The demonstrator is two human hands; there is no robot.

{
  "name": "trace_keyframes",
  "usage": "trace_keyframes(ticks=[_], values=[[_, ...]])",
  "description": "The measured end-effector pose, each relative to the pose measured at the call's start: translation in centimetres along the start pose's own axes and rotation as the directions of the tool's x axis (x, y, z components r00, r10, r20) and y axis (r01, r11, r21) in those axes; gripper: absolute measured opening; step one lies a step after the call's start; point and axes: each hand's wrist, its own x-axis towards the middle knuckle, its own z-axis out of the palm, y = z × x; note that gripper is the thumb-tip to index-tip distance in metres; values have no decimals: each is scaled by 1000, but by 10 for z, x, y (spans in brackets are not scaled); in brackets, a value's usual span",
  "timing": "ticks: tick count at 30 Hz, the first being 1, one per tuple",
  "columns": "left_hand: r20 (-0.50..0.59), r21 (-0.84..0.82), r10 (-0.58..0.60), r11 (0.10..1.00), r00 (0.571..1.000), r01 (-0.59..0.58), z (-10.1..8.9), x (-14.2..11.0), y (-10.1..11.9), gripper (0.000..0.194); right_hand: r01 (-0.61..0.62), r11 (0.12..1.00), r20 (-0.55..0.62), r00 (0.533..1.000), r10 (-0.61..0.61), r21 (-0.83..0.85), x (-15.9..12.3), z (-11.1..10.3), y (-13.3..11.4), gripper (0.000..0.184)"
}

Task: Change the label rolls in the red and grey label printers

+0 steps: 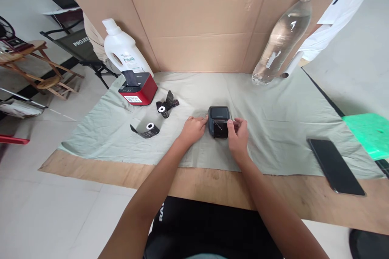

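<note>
A small dark portable printer point(219, 112) sits on the grey-green cloth in front of me, with a glossy black paper strip point(220, 128) over its front half. My left hand point(194, 128) rests on the cloth at its left, fingertips against the casing and nothing in the grasp. On the other side, my right hand point(238, 134) is closed on the printer's right edge, thumb on top by the strip; its other fingers are partly hidden. To the left lie two rolls of black paper, a nearer roll point(151, 128) and a farther roll point(164, 111) with crumpled black strip behind it.
A red-and-black box-shaped device point(148, 89) and a white jug point(129, 50) stand back left. A clear bottle point(284, 40) leans at the back right against the cardboard wall point(197, 20). A phone point(336, 166) lies at the right front edge, near green plastic point(369, 133).
</note>
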Motion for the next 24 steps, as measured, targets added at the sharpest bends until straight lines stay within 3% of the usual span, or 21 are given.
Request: trace_keyframes(ticks=[6,9,13,15,17,20,24], values=[[-12,-43,-23,999,1000,23,0,1,1,54,3,1000,-20,1000,-3,-14,2,-1,3,44],[-45,-222,-55,974,997,44,5,2,-2,53,-25,1000,-35,999,25,-15,4,-1,7,41],[-77,-623,-156,779,985,75,16,5,-11,51,-65,997,-29,997,66,39,6,-1,9,40],[-64,-736,-211,670,975,96,21,6,-14,51,-78,995,-32,996,80,68,8,-1,9,40],[-44,-776,-237,620,971,116,22,7,-15,52,-95,991,-30,995,98,91,9,-1,9,40],[-55,-761,-228,640,972,107,20,6,-15,54,-111,988,-20,993,114,110,9,-2,10,38],[-85,-630,-119,776,989,39,13,2,-12,57,-100,992,-27,994,102,81,9,-2,11,37]])
